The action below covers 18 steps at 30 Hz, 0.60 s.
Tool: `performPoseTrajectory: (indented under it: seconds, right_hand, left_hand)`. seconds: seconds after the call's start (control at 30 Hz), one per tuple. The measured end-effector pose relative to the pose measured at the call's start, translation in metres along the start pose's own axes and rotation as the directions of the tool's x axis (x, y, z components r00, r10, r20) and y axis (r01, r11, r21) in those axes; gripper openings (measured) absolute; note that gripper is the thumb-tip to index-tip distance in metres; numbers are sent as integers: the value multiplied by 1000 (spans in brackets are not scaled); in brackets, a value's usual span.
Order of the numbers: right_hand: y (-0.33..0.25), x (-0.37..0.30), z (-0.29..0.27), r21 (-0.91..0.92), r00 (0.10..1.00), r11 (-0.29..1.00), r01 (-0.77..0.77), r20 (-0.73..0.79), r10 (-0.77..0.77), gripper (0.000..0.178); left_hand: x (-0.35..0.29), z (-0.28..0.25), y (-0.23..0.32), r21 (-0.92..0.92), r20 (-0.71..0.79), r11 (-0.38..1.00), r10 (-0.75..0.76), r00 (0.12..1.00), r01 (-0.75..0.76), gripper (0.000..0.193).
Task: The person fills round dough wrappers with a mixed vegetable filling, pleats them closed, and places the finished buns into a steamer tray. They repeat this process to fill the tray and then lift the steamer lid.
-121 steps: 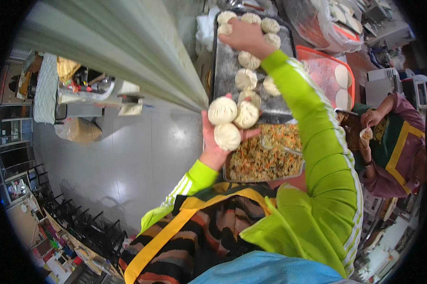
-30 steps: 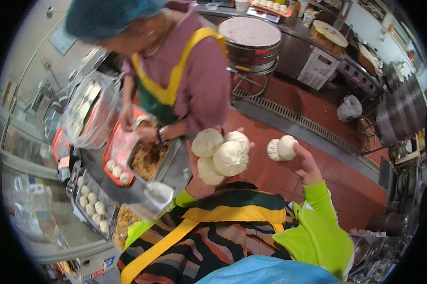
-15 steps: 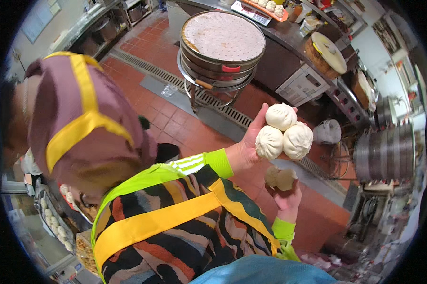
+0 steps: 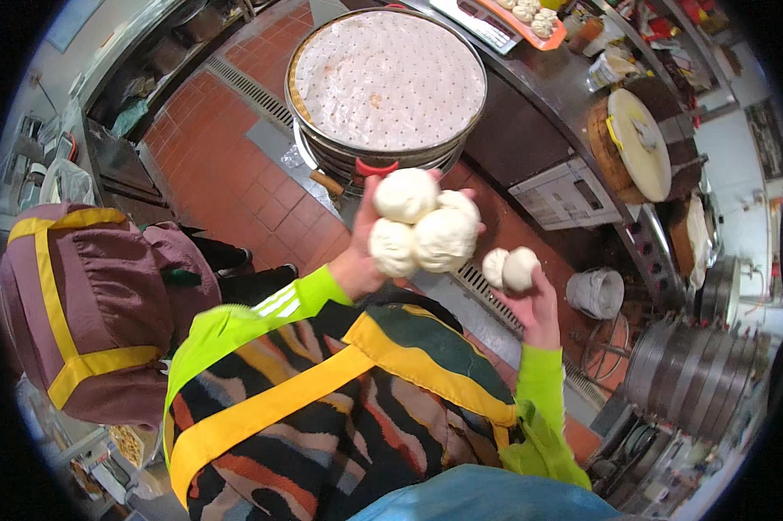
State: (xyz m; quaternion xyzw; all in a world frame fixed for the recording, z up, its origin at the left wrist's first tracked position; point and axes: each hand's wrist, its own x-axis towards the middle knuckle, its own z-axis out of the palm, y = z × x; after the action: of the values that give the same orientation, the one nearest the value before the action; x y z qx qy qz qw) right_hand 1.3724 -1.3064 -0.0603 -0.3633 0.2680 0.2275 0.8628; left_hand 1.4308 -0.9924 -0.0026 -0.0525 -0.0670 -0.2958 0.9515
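Observation:
My left hand (image 4: 353,267), palm up, carries a cluster of several white pleated steamed buns (image 4: 444,240); its fingers show behind and between them. To its right my right hand (image 4: 539,306) grips two more pale buns (image 4: 519,269), one smooth on top and one partly hidden behind it. Just beyond my left hand stands a round stacked steamer (image 4: 387,82), its top tier covered by a pale perforated liner with no bun on it. The buns hide part of the steamer's front edge, close to its red handle (image 4: 377,166).
A co-worker (image 4: 88,304) in a mauve top with yellow straps stands at my left. Along the right runs a counter with a chopping block (image 4: 613,143) and an orange tray (image 4: 530,24) of buns. A white bucket (image 4: 595,293) and stacked steamer tiers (image 4: 691,378) stand right.
Both hands have come nearer the steamer, which now appears larger. The right hand's two buns show clearly, and one more bun shows in the left hand. The co-worker sits farther left in view.

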Motion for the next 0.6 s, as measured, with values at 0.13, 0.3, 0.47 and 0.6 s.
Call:
performPoseTrajectory:
  seconds: [0.13,0.3,0.47,0.6]
  right_hand:
    - [-93,132,72,-108,980,990,-95,166,112,50]
    - [-161,305,154,-332,878,940,-72,426,217,53]
    - [-184,427,251,-367,904,909,-198,289,314,54]
    - [-183,504,309,-507,875,826,-247,249,415,55]
  left_hand:
    - [30,-23,50,154,-51,953,273,961,-263,82]
    - [67,-55,111,156,-134,861,505,853,-485,85]
    - [117,-74,154,133,-175,750,661,730,-648,84]
    - [152,-72,173,125,-84,661,750,656,-740,86]
